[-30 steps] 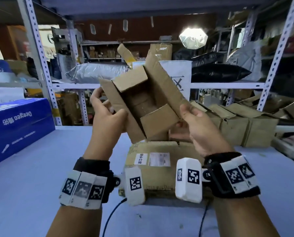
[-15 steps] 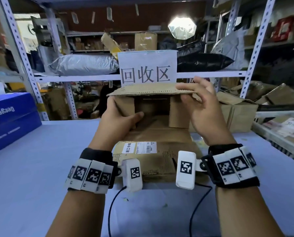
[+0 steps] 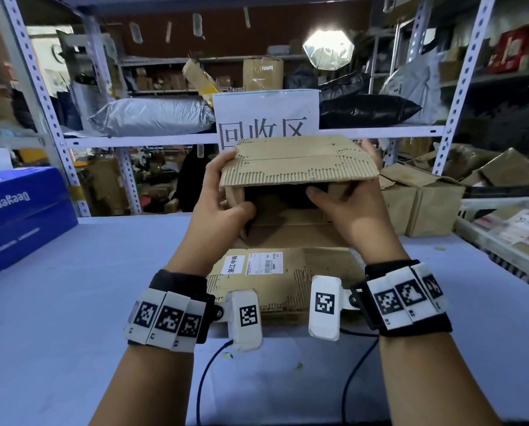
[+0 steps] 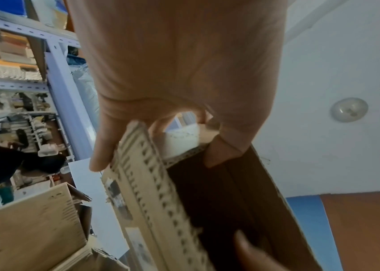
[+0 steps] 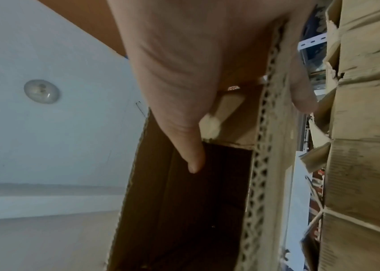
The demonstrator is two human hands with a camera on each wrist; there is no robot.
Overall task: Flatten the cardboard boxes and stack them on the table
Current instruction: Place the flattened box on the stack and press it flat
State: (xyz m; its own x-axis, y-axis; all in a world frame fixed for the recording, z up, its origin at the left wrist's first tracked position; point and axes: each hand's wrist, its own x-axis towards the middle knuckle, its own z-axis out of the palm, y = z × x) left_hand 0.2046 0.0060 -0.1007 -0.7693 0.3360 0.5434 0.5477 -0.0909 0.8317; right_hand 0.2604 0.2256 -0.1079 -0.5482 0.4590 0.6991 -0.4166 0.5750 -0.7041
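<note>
Cardboard box [image 3: 297,161] held above flattened cardboard [image 3: 288,281], left hand [image 3: 223,204] gripping its left end, right hand [image 3: 349,210] its right, thumbs inside opening

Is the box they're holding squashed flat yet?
Not yet. The held box still gapes, its dark hollow showing between the left hand and right hand.

The table [image 3: 72,302] has a pale blue-grey top. Lying flat on it near the front edge is a flattened cardboard box [image 3: 288,272] with a white shipping label facing up. A big blue carton [image 3: 20,216] sits at the left, and some open brown boxes [image 3: 426,207] at the back right.
</note>
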